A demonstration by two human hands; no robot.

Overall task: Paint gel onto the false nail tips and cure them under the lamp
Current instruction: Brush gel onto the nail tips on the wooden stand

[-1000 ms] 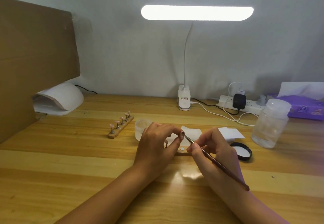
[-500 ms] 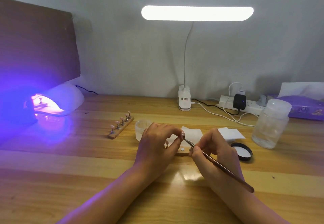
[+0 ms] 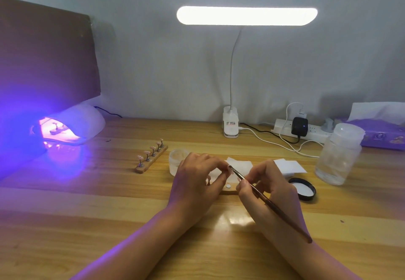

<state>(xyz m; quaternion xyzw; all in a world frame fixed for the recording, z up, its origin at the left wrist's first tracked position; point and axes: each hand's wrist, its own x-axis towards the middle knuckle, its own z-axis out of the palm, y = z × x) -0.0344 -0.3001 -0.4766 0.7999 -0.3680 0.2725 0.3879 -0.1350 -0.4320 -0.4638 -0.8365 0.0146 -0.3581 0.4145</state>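
Observation:
My left hand (image 3: 197,179) pinches a small false nail tip (image 3: 230,171) on its stand at the table's middle. My right hand (image 3: 267,185) grips a thin brown brush (image 3: 269,203), whose bristle end touches that tip. Under my hands lies a wooden holder strip (image 3: 229,188), mostly hidden. A second wooden holder (image 3: 151,159) with several pink tips on pegs lies to the left. The white curing lamp (image 3: 74,124) at the far left glows purple, with another holder inside it. A small open gel jar (image 3: 177,159) stands behind my left hand.
A black jar lid (image 3: 303,188) and white wipes (image 3: 289,165) lie to the right. A clear plastic bottle (image 3: 338,154), a power strip (image 3: 306,130) with cables, a purple tissue pack (image 3: 381,135), a clip desk lamp (image 3: 231,124) and a cardboard sheet (image 3: 43,54) line the back.
The curing lamp, dark one second ago, has switched on and glows purple. My hands have stayed nearly in place, with the brush shifting slightly on the tip.

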